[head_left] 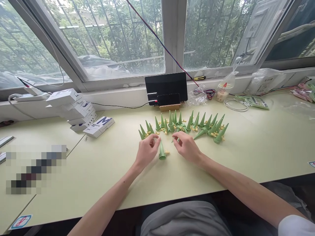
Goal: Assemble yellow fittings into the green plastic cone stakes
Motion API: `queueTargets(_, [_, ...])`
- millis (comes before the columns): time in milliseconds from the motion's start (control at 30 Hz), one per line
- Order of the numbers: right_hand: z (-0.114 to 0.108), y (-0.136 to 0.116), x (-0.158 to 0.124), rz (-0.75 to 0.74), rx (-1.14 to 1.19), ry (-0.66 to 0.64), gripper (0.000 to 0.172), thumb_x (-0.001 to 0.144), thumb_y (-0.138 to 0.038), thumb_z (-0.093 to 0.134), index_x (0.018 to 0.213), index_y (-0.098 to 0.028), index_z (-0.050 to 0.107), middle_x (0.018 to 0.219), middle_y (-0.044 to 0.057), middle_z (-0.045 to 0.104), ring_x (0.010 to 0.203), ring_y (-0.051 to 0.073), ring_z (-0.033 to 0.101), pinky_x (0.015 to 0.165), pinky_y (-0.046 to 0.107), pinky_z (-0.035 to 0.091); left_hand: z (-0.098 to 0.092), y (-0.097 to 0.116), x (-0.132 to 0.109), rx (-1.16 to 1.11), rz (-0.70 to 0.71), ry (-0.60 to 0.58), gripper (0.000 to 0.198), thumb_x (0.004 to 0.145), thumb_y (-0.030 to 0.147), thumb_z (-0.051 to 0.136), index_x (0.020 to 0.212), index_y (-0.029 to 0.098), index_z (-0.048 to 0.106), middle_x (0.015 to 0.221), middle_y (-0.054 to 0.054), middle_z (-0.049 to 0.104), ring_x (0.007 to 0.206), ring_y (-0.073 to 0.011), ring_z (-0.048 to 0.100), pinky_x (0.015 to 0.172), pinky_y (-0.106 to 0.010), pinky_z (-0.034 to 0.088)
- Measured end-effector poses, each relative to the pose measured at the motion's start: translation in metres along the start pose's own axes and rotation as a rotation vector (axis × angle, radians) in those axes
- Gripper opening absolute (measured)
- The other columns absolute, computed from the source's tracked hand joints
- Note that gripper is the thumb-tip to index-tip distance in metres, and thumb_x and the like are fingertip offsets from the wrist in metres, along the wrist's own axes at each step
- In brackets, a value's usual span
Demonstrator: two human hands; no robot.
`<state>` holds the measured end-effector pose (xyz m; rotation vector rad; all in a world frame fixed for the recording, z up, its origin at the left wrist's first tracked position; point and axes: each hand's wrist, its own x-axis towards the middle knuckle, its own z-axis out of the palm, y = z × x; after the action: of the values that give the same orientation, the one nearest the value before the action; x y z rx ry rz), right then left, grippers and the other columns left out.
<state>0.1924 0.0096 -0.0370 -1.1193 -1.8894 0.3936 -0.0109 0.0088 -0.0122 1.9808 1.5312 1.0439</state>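
My left hand point(147, 149) pinches a green cone-shaped nozzle point(162, 152) near its narrow tip. The nozzle's round open end faces me, and a small yellow side piece point(167, 152) sticks out to its right. To the right, my right hand point(186, 145) is closed, thumb and forefinger together. A small sliver of green shows by its fingertips; what they hold is mostly hidden. Behind both hands, several similar green cones point(171, 123) with yellow side pieces stand in a loose cluster, a few lying tilted, such as one cone point(201, 132) beyond my right hand.
A dark tablet point(166, 86) leans on a small brown stand point(169, 107) behind the cones. White boxes point(73, 106) are stacked at the left, with another box point(99, 127) in front. A bagged cup point(223, 90) and a green packet point(256, 102) lie at the back right of the table point(258, 144).
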Motion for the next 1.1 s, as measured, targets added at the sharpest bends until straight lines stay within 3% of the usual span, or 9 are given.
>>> queueTargets(100, [0.0, 0.0, -0.001, 0.001, 0.005, -0.009, 0.011, 0.094, -0.015, 0.051, 0.096, -0.019, 0.062, 0.089, 0.005, 0.064, 0.063, 0.015, 0.055, 0.06, 0.027, 0.044, -0.009, -0.003, 0.006, 0.062, -0.002, 0.108, 0.023, 0.093, 0.038, 0.052, 0.085, 0.019, 0.061, 0.049, 0.008, 0.037, 0.045, -0.0103, 0.037, 0.053, -0.023, 0.034])
queueTargets(167, [0.0, -0.001, -0.001, 0.0, 0.006, -0.018, 0.011, 0.094, -0.015, 0.051, 0.095, -0.019, 0.062, 0.089, 0.005, 0.064, 0.062, 0.014, 0.054, 0.06, 0.027, 0.044, -0.011, -0.007, 0.007, 0.167, 0.005, 0.098, 0.022, 0.093, 0.037, 0.051, 0.083, 0.02, 0.06, 0.047, 0.008, 0.033, 0.043, -0.0111, 0.037, 0.054, -0.024, 0.035])
queueTargets(267, [0.0, -0.001, -0.002, -0.005, 0.008, -0.027, 0.012, 0.094, -0.015, 0.051, 0.097, -0.019, 0.062, 0.089, 0.005, 0.064, 0.062, 0.014, 0.054, 0.061, 0.027, 0.044, -0.007, -0.011, 0.004, 0.386, -0.002, -0.014, 0.024, 0.096, 0.038, 0.047, 0.089, 0.021, 0.062, 0.046, 0.007, 0.038, 0.044, -0.0147, 0.044, 0.055, -0.026, 0.034])
queueTargets(400, [0.001, -0.001, -0.002, -0.01, 0.014, -0.032, 0.012, 0.095, -0.015, 0.051, 0.097, -0.019, 0.062, 0.089, 0.005, 0.065, 0.063, 0.014, 0.054, 0.061, 0.027, 0.044, 0.001, -0.013, 0.0, 0.596, -0.023, -0.197, 0.026, 0.098, 0.039, 0.043, 0.1, 0.02, 0.06, 0.064, -0.002, 0.063, 0.061, -0.0221, 0.061, 0.057, -0.028, 0.034])
queueTargets(533, [0.001, -0.003, -0.002, -0.01, 0.005, -0.047, 0.012, 0.095, -0.015, 0.051, 0.097, -0.019, 0.062, 0.087, 0.004, 0.064, 0.061, 0.013, 0.052, 0.061, 0.028, 0.044, 0.002, -0.012, 0.0, 0.656, -0.028, -0.276, 0.023, 0.1, 0.031, 0.035, 0.1, 0.02, 0.056, 0.072, -0.005, 0.067, 0.065, -0.0232, 0.063, 0.056, -0.029, 0.032])
queueTargets(833, [0.001, -0.004, -0.004, -0.001, 0.007, -0.071, 0.011, 0.095, -0.016, 0.051, 0.095, -0.019, 0.062, 0.086, 0.003, 0.064, 0.059, 0.012, 0.052, 0.06, 0.027, 0.043, 0.0, -0.011, 0.0, 0.579, -0.02, -0.245, 0.022, 0.094, 0.016, 0.034, 0.097, 0.021, 0.055, 0.056, 0.001, 0.05, 0.054, -0.0194, 0.052, 0.054, -0.029, 0.027])
queueTargets(1000, [0.0, -0.008, -0.004, -0.02, 0.055, -0.057, 0.012, 0.096, -0.017, 0.05, 0.095, -0.019, 0.062, 0.086, 0.004, 0.065, 0.059, 0.012, 0.053, 0.06, 0.028, 0.045, -0.001, -0.007, 0.0, 0.327, 0.0, -0.135, 0.016, 0.089, 0.017, 0.04, 0.086, 0.021, 0.055, 0.051, 0.006, 0.037, 0.044, -0.0134, 0.036, 0.052, -0.026, 0.027])
queueTargets(1100, [0.0, -0.011, -0.005, -0.048, 0.106, -0.054, 0.012, 0.097, -0.019, 0.051, 0.096, -0.019, 0.062, 0.085, 0.003, 0.066, 0.058, 0.012, 0.053, 0.06, 0.028, 0.046, -0.002, -0.003, -0.001, 0.122, 0.041, -0.1, 0.015, 0.092, 0.022, 0.042, 0.086, 0.021, 0.056, 0.052, 0.007, 0.034, 0.046, -0.0116, 0.035, 0.051, -0.024, 0.029])
